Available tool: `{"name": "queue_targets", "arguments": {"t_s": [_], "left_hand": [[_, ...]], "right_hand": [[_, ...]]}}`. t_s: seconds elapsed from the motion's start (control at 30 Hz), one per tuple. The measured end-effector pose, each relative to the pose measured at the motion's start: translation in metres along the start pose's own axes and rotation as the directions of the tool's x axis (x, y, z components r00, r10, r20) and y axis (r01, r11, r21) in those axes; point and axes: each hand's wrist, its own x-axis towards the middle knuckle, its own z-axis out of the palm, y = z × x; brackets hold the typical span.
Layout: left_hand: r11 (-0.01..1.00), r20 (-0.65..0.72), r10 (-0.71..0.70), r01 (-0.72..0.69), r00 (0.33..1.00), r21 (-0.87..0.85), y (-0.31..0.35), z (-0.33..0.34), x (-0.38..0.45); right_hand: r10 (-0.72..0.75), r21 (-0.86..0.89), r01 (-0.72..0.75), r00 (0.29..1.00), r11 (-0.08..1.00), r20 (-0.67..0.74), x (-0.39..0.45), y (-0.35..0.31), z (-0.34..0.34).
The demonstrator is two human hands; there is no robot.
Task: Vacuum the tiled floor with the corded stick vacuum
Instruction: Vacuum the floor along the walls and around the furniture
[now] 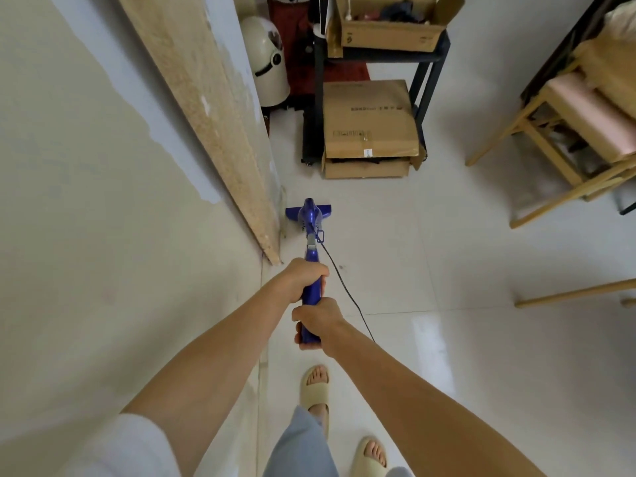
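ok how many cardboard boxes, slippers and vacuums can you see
cardboard boxes: 3, one open on the rack's top shelf, one closed under it, one flattened beneath that
slippers: 2
vacuums: 1
total: 6

Residential storage-type room: white tiled floor (481, 339), peeling wall (86, 201), cardboard boxes (370, 129) on a black wheeled rack (426, 98), wooden chairs (550, 139), leaning board (206, 108), slippers (315, 387) worn indoors.

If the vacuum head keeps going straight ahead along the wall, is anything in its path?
Yes. Past the vacuum head, bare tiled floor runs only up to the cardboard boxes on the floor by the black rack; the leaning board borders its left.
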Motion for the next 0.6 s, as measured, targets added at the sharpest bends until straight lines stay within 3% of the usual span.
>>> {"name": "queue_targets", "arguments": {"t_s": [0.3, 0.6], "left_hand": [[0.997, 0.024, -0.008, 0.010, 1.000, -0.074, -0.001, 0.012, 0.021], [0.997, 0.017, -0.052, 0.053, 0.999, -0.064, -0.044, 0.056, -0.029]], "right_hand": [[0.001, -0.098, -0.004, 1.000, 0.995, -0.028, 0.020, 0.002, -0.017], [0.016, 0.009, -0.016, 1.000, 1.000, 0.012, -0.028, 0.066, -0.043]]}}
